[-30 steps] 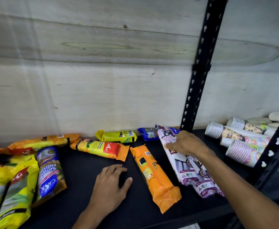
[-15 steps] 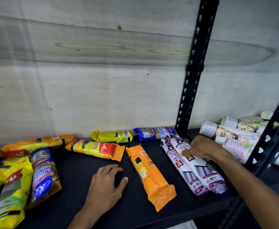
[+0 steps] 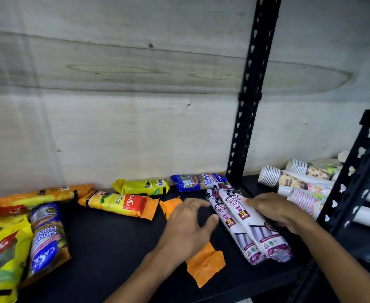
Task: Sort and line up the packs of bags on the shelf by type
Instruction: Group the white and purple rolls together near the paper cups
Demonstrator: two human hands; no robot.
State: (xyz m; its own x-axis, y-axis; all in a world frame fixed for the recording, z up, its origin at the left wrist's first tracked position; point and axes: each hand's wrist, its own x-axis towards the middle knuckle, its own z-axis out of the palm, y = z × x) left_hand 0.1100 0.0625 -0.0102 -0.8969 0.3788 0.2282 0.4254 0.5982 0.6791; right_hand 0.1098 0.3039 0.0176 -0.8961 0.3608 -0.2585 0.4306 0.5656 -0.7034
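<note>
My right hand (image 3: 278, 212) is resting flat, fingers spread, on the two draw-string bag packs (image 3: 245, 221); their long axes are running lower-right, while my left hand (image 3: 188, 228) is hovering, fingers loosely curled, beside them.

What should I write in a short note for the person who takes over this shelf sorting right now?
Left hand: open, fingers spread over the plain orange pack, beside the white packs.
Right hand: open, resting on the two white Draw String Bag packs.
Done: those two white packs lie side by side at the right of the shelf.
Left: one blue Singlet Handle pack is at the back wall, another far left. The yellow pack and the orange-yellow Casa pack are still unsorted.
</note>
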